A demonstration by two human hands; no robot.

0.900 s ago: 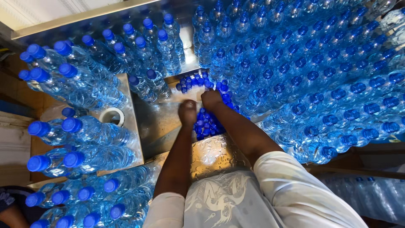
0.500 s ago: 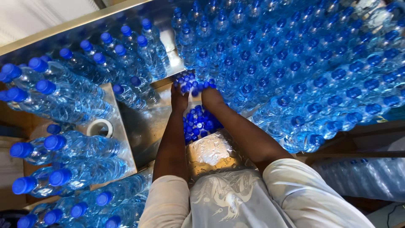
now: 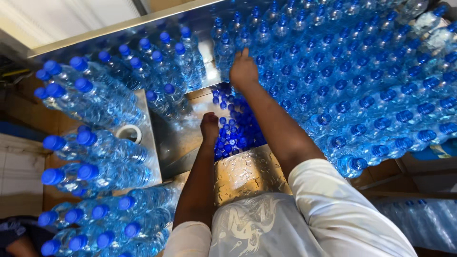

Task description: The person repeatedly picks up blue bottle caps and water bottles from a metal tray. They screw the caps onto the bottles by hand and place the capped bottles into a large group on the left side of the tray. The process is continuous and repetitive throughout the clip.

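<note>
The right hand lies open-palmed on clear blue-capped plastic water bottles at the wet steel table's far edge, holding none, while the left hand, grip indiscernible, dips into loose blue screw caps: light, hard, likely slippery, best pinched by their rims.

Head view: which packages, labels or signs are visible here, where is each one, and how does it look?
No signs, screens or readable labels show; only these:
Capped bottles: packed upright on the right, clear with blue caps; the right hand rests on them.
Bottles on the left: same kind, tilted towards the camera.
Loose caps: blue pile in the middle, at the left hand.
Tape roll: white ring, on the left.
</note>
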